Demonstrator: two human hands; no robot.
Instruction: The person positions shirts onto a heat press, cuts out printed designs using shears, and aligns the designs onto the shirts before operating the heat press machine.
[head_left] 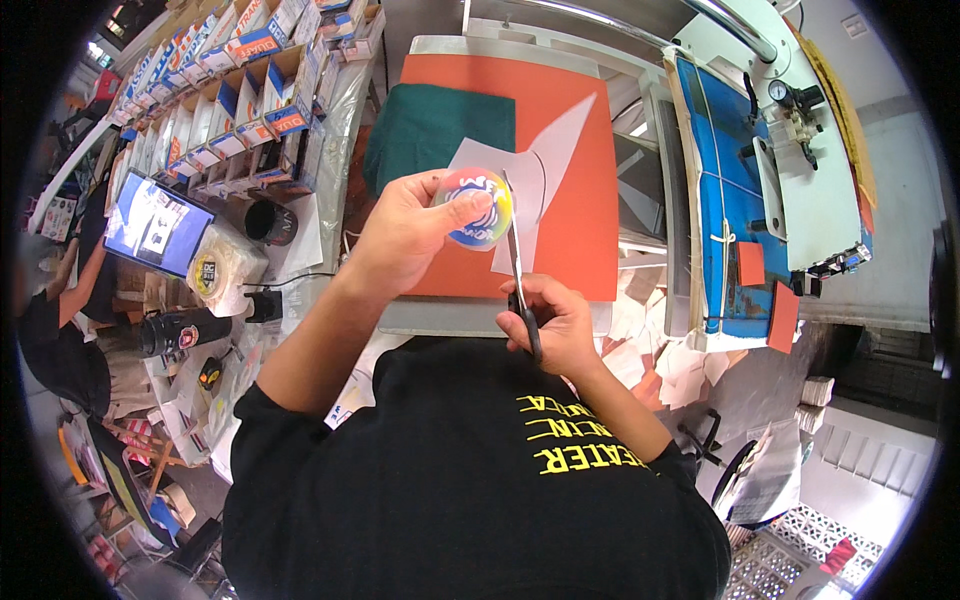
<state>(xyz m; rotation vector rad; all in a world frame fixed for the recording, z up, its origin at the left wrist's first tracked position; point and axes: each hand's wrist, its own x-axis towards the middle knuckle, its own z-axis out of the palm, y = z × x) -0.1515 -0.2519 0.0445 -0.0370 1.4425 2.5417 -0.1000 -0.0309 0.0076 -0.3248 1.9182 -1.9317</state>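
Note:
Between the thumb and fingers of my left hand (pixel 405 225) is a round transfer print (pixel 478 232) on clear film, coloured pink, yellow and blue with white lettering. My right hand (pixel 555 325) grips the black handles of a pair of scissors (pixel 517 262). The blades point away from me and lie along the right edge of the round print. Whether they touch its edge is hard to tell. Just beyond, a translucent white sheet offcut (pixel 548 185) with a curved cut edge rests on the orange press pad (pixel 440 283). A folded dark green cloth (pixel 425 135) lies at the pad's far left.
Stacked cardboard bins (pixel 220 125) stand at the left, with a lit tablet (pixel 158 222) and a black mug (pixel 270 222) nearer. A blue-covered machine part (pixel 740 200) with a pressure gauge (pixel 778 91) is at the right. Another person (pixel 65 330) is at far left.

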